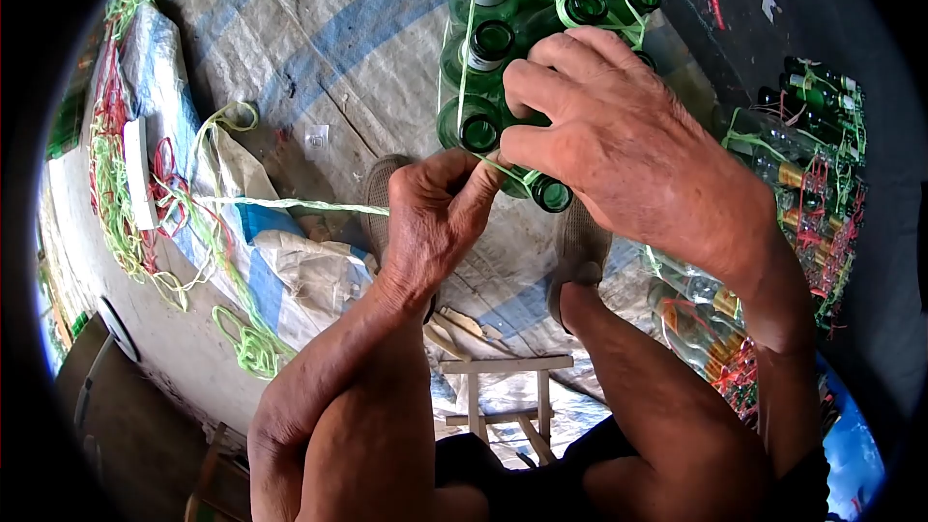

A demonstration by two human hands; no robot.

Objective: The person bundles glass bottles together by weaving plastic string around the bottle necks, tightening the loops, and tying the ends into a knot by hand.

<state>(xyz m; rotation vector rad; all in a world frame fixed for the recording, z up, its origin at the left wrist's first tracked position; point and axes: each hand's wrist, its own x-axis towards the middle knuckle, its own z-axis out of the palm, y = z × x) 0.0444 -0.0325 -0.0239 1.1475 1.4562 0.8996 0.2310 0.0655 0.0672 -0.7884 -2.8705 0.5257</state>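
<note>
Several green glass bottles (480,126) stand bunched upright in front of me, with pale green plastic twine (471,10) wound around their necks. My left hand (440,213) is closed in a pinch on the twine beside the nearest bottles, and a strand runs from it out to the left. My right hand (619,135) arches over the bunch with bent fingers. Its thumb tip meets my left fingertips, close to a front bottle (552,194). Whatever the right fingers grip is hidden beneath the hand.
Tangled green and red twine (126,203) hangs at the left, with a loose green heap (253,343) below. Tied bundles of bottles (802,193) line the right side. A striped tarp (290,29) covers the ground. A wooden stool frame (507,364) stands between my legs.
</note>
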